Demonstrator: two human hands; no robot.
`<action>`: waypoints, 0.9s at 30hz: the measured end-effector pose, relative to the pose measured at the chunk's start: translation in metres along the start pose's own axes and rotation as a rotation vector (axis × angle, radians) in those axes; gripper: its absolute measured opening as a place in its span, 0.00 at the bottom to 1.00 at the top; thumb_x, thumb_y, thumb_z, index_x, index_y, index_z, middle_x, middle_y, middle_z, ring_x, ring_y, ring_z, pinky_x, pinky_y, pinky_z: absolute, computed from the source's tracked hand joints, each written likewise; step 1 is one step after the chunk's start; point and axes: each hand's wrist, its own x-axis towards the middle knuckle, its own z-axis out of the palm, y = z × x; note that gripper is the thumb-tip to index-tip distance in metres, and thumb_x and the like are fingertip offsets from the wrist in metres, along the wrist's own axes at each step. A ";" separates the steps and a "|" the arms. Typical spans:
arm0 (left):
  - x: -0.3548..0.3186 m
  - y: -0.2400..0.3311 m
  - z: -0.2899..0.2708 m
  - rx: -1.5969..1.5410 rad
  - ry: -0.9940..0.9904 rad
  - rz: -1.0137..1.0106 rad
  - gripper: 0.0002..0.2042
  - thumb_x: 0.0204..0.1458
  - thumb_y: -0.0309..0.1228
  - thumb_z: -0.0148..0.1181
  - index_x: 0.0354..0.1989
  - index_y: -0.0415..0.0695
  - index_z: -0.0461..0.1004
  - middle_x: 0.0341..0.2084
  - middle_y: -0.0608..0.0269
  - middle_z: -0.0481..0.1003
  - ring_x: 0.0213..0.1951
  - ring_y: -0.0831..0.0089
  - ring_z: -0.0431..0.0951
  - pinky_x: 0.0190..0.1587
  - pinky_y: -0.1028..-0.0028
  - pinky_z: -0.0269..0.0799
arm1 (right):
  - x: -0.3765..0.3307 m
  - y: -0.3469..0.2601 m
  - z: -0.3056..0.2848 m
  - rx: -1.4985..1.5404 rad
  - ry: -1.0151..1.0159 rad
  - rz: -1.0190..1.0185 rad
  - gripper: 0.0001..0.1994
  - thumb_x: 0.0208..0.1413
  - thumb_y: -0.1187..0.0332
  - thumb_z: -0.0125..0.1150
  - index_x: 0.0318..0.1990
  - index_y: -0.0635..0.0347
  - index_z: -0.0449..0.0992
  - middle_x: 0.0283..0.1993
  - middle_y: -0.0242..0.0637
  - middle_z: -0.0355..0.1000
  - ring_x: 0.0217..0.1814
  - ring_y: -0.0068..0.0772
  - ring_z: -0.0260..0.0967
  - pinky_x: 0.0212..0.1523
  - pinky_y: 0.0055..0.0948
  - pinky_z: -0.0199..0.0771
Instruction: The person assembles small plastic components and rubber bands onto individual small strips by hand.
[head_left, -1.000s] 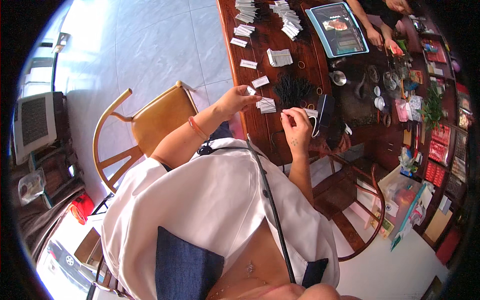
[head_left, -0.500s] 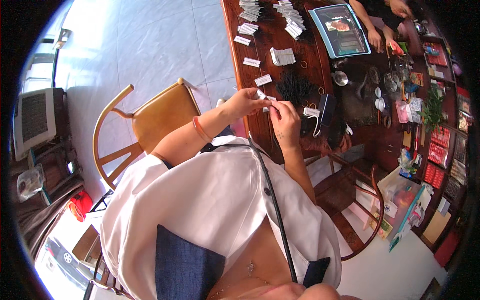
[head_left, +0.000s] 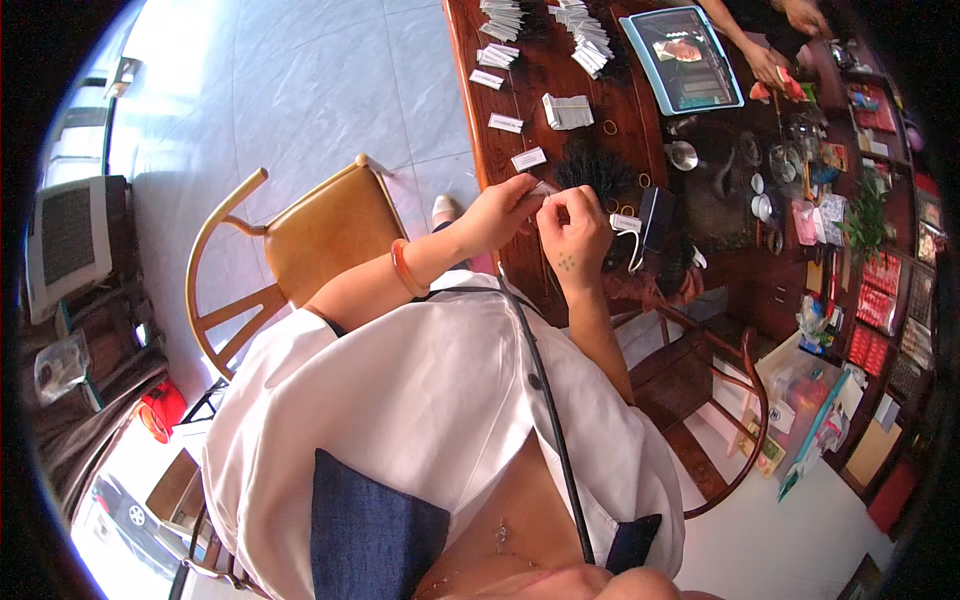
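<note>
Over the near left edge of the dark wooden table, my left hand (head_left: 502, 214) pinches a small white tag (head_left: 541, 189), mostly covered by my fingers. My right hand (head_left: 577, 236) is close beside it, its fingertips pressed together at the tag's right end; what they grip is hidden. Just beyond my hands lies a heap of black cords (head_left: 592, 168). A single white tag (head_left: 528, 159) rests near the table edge, and a stack of white tags (head_left: 568, 112) stands farther off.
More tags (head_left: 590, 50) lie fanned at the far end, beside a tablet (head_left: 682, 60) showing a video. A dark box (head_left: 655, 220) and yellow rings (head_left: 627, 211) sit right of the cords. Another person's hand (head_left: 766, 68) is at red fruit pieces. A tan chair (head_left: 330, 235) stands left.
My hands have drawn closer together, and the tag has turned and is more covered. The other person's hand has moved to the red pieces.
</note>
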 end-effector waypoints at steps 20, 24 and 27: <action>-0.006 0.013 -0.001 0.529 0.124 0.259 0.09 0.49 0.24 0.53 0.38 0.38 0.65 0.27 0.44 0.72 0.34 0.45 0.72 0.32 0.61 0.68 | 0.001 -0.005 0.000 -0.029 0.065 0.034 0.05 0.40 0.71 0.61 0.23 0.55 0.69 0.23 0.34 0.67 0.23 0.39 0.68 0.22 0.34 0.66; -0.006 0.015 0.000 0.511 0.125 0.277 0.09 0.49 0.24 0.53 0.38 0.38 0.65 0.27 0.44 0.72 0.34 0.45 0.72 0.32 0.62 0.68 | 0.002 -0.007 -0.003 -0.024 0.064 0.042 0.06 0.40 0.71 0.61 0.23 0.55 0.68 0.23 0.35 0.67 0.23 0.40 0.68 0.22 0.35 0.66; -0.007 0.016 0.001 0.518 0.123 0.263 0.09 0.49 0.24 0.53 0.38 0.37 0.64 0.27 0.44 0.72 0.34 0.45 0.72 0.32 0.62 0.68 | 0.002 -0.006 -0.002 -0.030 0.066 0.027 0.06 0.40 0.71 0.60 0.22 0.56 0.68 0.23 0.35 0.67 0.23 0.41 0.67 0.22 0.35 0.66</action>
